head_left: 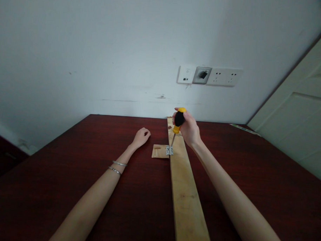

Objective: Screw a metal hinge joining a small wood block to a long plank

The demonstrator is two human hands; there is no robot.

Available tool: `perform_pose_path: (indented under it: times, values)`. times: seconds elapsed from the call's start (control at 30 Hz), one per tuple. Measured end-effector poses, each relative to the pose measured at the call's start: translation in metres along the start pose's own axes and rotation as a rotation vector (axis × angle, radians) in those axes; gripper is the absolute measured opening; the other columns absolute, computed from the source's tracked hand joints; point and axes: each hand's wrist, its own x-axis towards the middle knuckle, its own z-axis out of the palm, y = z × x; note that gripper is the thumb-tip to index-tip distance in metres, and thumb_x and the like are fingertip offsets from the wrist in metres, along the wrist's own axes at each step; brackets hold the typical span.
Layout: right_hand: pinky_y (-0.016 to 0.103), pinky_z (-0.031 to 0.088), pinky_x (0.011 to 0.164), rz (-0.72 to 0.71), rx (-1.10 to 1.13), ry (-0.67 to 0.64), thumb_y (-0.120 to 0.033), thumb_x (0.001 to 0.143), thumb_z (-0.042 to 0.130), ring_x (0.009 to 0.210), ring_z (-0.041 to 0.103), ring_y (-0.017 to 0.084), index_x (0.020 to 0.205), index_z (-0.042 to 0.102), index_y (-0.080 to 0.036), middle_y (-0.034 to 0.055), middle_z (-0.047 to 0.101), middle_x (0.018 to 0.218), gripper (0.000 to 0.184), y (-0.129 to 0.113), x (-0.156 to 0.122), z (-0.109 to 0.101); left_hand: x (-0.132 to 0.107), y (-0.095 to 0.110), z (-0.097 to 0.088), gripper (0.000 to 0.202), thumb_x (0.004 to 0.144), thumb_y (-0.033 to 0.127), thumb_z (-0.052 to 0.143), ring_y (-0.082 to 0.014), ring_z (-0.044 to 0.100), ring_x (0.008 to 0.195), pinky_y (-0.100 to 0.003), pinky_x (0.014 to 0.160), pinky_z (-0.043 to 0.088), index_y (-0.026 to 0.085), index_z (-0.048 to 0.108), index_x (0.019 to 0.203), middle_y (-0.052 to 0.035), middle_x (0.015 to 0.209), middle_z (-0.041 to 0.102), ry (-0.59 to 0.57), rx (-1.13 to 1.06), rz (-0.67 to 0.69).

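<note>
My right hand point(191, 130) is wrapped round the yellow and black handle of a screwdriver point(179, 119). The screwdriver tilts, its shaft pointing down to a small silver hinge point(169, 150). One leaf of the hinge lies on a long wooden board point(184, 191), the other on a short flat wooden piece point(159, 151) to the left. Whether the tip sits in a screw is too small to tell. Left of the short piece, my left hand point(142, 137) rests on the table with its fingers curled closed; anything inside them is hidden.
The dark red-brown table point(136, 204) meets a white wall point(112, 55) at its far edge. Sockets and a switch panel point(225, 77) are on the wall. A thin pale strip point(244, 129) lies at the far right edge, near a panelled door point(305, 104).
</note>
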Motion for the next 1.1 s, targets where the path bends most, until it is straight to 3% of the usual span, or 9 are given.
perform_pose_path:
  times: [0.17, 0.33, 0.47, 0.6, 0.77, 0.97, 1.1]
  values:
    - [0.029, 0.047, 0.068, 0.039, -0.018, 0.033, -0.046, 0.079, 0.056, 0.071, 0.055, 0.013, 0.096, 0.059, -0.025, 0.0007, 0.057, 0.087, 0.027, 0.0012, 0.0003, 0.0005, 0.0002, 0.0004, -0.0001, 0.021, 0.083, 0.018, 0.047, -0.0179, 0.058, 0.079, -0.03, 0.077, 0.045, 0.016, 0.063, 0.07, -0.0053, 0.082, 0.061, -0.003, 0.0, -0.002]
    - [0.028, 0.05, 0.068, 0.01, -0.074, 0.061, -0.038, 0.073, 0.069, 0.076, 0.06, 0.012, 0.095, 0.05, -0.028, -0.0027, 0.058, 0.092, 0.03, 0.0054, -0.0009, 0.0015, 0.0001, 0.0001, 0.0003, 0.02, 0.083, 0.018, 0.048, -0.018, 0.059, 0.08, -0.03, 0.077, 0.045, 0.016, 0.063, 0.07, -0.0053, 0.083, 0.061, 0.002, 0.0, -0.002]
    - [0.027, 0.05, 0.066, -0.017, -0.107, 0.071, -0.034, 0.071, 0.072, 0.07, 0.06, 0.011, 0.094, 0.048, -0.028, -0.0027, 0.062, 0.093, 0.034, 0.0051, -0.0019, 0.0041, 0.0001, -0.0003, 0.0005, 0.02, 0.083, 0.018, 0.048, -0.0176, 0.059, 0.08, -0.03, 0.077, 0.045, 0.016, 0.063, 0.07, -0.0051, 0.083, 0.061, 0.003, -0.004, -0.002]
    - [0.027, 0.049, 0.066, 0.014, -0.129, 0.064, -0.041, 0.077, 0.064, 0.071, 0.058, 0.011, 0.101, 0.058, -0.027, -0.0005, 0.061, 0.092, 0.028, 0.0019, -0.0014, 0.004, 0.0003, -0.0006, 0.0008, 0.02, 0.083, 0.018, 0.048, -0.0176, 0.059, 0.079, -0.03, 0.076, 0.045, 0.016, 0.063, 0.07, -0.0051, 0.082, 0.061, 0.005, -0.002, 0.0]
    - [0.031, 0.049, 0.069, 0.046, -0.061, 0.053, -0.052, 0.079, 0.053, 0.074, 0.058, 0.015, 0.104, 0.06, -0.026, 0.0023, 0.062, 0.093, 0.037, 0.0002, 0.0003, 0.0021, 0.0001, -0.0011, 0.0011, 0.021, 0.083, 0.018, 0.047, -0.0178, 0.059, 0.079, -0.03, 0.077, 0.045, 0.016, 0.062, 0.069, -0.0054, 0.082, 0.061, 0.007, 0.002, 0.01]
    - [0.031, 0.048, 0.075, 0.009, -0.117, 0.08, -0.043, 0.076, 0.064, 0.084, 0.058, 0.014, 0.099, 0.058, -0.027, 0.0017, 0.062, 0.097, 0.028, 0.0069, 0.0012, -0.0007, -0.0001, -0.0015, 0.0008, 0.021, 0.083, 0.019, 0.048, -0.0176, 0.058, 0.078, -0.03, 0.076, 0.045, 0.016, 0.062, 0.069, -0.0053, 0.082, 0.062, 0.012, 0.008, 0.022]
    - [0.03, 0.05, 0.072, -0.082, -0.231, 0.14, -0.037, 0.068, 0.073, 0.082, 0.059, 0.013, 0.094, 0.052, -0.028, -0.0013, 0.056, 0.096, 0.035, 0.0082, 0.0005, -0.001, -0.0003, -0.0012, 0.0011, 0.02, 0.083, 0.019, 0.048, -0.017, 0.058, 0.077, -0.03, 0.076, 0.045, 0.016, 0.062, 0.069, -0.0049, 0.081, 0.062, 0.016, 0.005, 0.025]
